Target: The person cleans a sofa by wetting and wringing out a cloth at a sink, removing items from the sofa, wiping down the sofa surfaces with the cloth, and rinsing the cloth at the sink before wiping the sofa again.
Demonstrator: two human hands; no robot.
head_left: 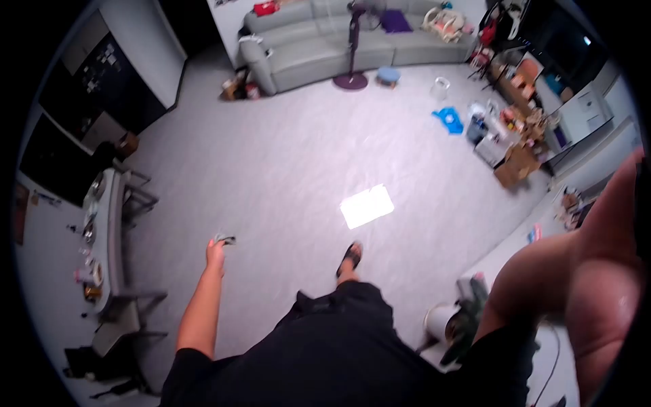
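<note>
My left hand (215, 251) is out over the floor at the left, its fingers closed on a small dark and pale object (227, 239) too small to name. On the right, my raised arm (536, 271) bends up close to the camera, and a large blurred part of a hand or arm (614, 203) fills the right edge. The fingers of my right hand cannot be made out. A bright white rectangle (367, 206) shows on the floor ahead of my sandalled foot (350, 258).
A grey sofa (305, 64), a purple fan (352, 80) and a blue stool (388, 75) stand ahead. Cardboard boxes (517, 166) and a blue bag (449, 120) lie at the right. A long table (114, 237) with chairs is at the left; a plant pot (441, 322) is lower right.
</note>
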